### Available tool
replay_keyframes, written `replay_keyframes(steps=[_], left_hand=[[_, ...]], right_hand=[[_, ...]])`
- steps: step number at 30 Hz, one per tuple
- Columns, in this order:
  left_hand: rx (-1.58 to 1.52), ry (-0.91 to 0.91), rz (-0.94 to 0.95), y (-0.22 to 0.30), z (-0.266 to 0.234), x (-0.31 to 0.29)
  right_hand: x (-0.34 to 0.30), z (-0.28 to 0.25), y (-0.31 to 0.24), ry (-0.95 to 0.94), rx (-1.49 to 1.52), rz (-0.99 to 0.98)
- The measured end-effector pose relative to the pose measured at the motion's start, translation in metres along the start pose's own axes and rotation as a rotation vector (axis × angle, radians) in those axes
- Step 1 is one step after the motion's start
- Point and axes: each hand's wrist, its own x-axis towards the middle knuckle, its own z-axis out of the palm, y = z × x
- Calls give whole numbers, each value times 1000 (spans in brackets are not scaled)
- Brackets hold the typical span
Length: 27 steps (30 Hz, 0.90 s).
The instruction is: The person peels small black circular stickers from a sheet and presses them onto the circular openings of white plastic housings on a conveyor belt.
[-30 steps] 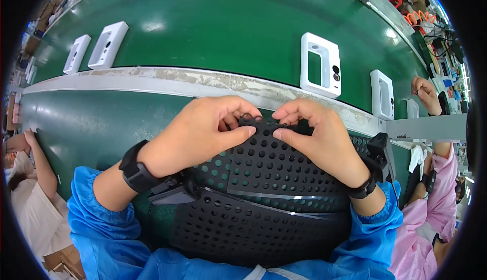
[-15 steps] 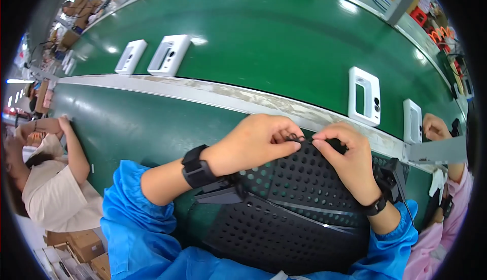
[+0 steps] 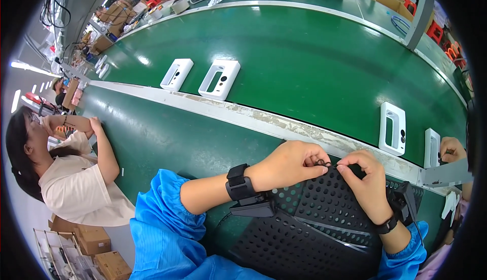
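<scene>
My left hand [image 3: 291, 166] is closed in a pinch on small black ring-like loops [image 3: 324, 162]. My right hand [image 3: 366, 183] faces it, thumb and forefinger pinched together beside the loops; what its fingertips hold is too small to make out. Under both hands lies a black perforated basket [image 3: 324, 204], with round holes and shiny strips across it. A black strap with a boxy device [image 3: 248, 204] sits on my left wrist. Another dark band [image 3: 389, 224] circles my right wrist, with a black device beside it.
Beyond a worn pale rail [image 3: 243, 112], several white housings with rectangular openings, one a white frame [image 3: 219, 79], stand on a green belt [image 3: 304, 56]. A co-worker in a beige shirt [image 3: 76, 188] sits at left. Another person's hand [image 3: 451, 150] is at far right, near a grey bracket [image 3: 446, 173].
The view has swung left and up, so the hands and housings sit lower and farther right in the picture. Both hands keep nearly the same pinching pose over the basket.
</scene>
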Motion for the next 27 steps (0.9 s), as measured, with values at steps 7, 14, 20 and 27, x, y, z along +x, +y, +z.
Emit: replay_keyframes(steps=[7,14,20,27], left_hand=[[-8,6,1,5,-1,-2],[5,18,1,5,0,-3],[13,33,0,3,-1,-8],[-12,26,57,1,3,-9]], right_hand=[[-2,2,-2,3,10,-10],[-5,3,-7,25,-92,-80],[-3,7,-9,47,-136,-139],[-9,5,-14,42,-139,-136]])
